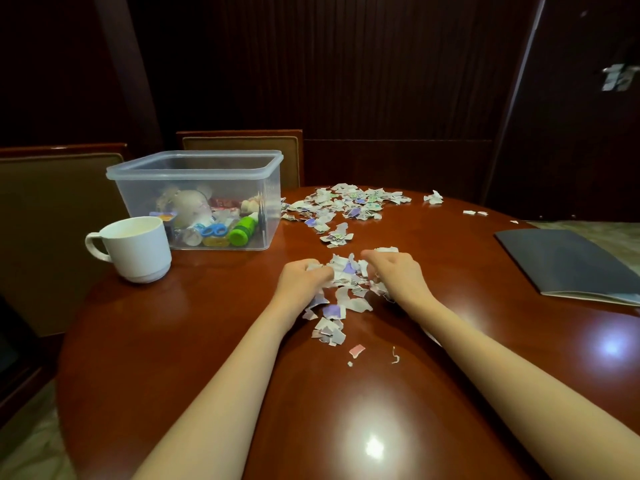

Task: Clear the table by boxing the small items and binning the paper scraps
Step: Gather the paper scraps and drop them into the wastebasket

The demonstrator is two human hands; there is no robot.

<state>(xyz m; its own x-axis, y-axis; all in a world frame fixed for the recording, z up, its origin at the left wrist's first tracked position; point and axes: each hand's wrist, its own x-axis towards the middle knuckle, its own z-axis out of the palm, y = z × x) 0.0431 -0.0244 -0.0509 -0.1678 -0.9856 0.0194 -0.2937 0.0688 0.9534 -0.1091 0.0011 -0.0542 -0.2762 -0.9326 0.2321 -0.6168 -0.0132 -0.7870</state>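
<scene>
- The left hand (300, 279) and right hand (393, 271) curl around scraps (348, 271) at centre frame; more lie above.
- Scraps seem light, limp, prone to spilling: best cupped from both sides, squeezed together.

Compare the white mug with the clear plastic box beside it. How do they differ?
The mug is opaque white; the box is see-through. The mug is round with a side handle; the box is rectangular with none. The box is clearly bigger than the mug. The box holds small items; what the mug holds cannot be told. Both stand upright and lidless on the table.
</scene>
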